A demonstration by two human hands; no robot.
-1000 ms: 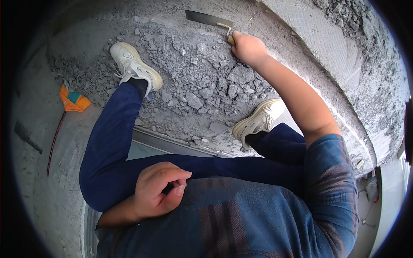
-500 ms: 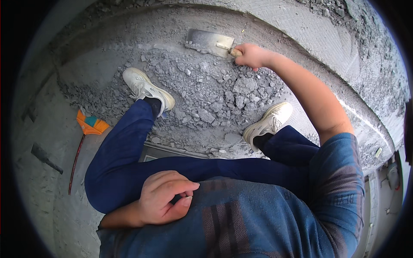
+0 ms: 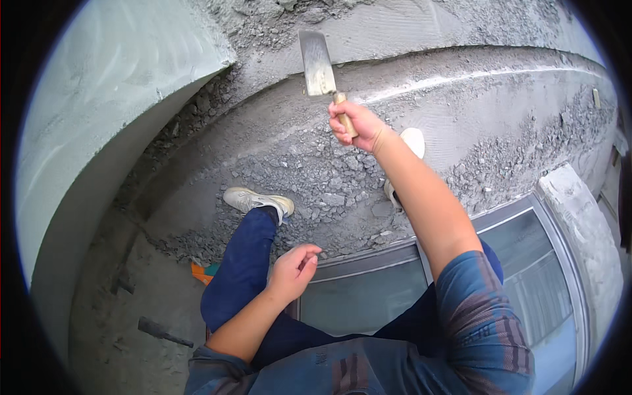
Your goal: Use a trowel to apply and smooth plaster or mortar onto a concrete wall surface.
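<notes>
In my right hand (image 3: 352, 126) is a trowel (image 3: 318, 64) with a flat rectangular metal blade and a pale wooden handle. My fingers wrap round the handle, and the blade points up and away over the step edge of the grey ground. Below it, broken grey rubble (image 3: 309, 181) lies between my two light shoes. My left hand (image 3: 291, 271) hovers by my left leg, holding nothing. Its fingers are loosely bent, with the thumb a little apart from the forefinger.
At the far left rises a curved concrete wall (image 3: 125, 72). A glass window frame (image 3: 368, 263) lies below the rubble, with a rough concrete block (image 3: 582, 224) at its right. Something orange and green (image 3: 203, 272) shows beside my left leg, near a dark bar-shaped piece (image 3: 164, 331).
The trowel has lifted off the rubble's far edge, and its blade has swung from pointing left to pointing away. My left hand has moved forward from my lap. The view has shifted.
</notes>
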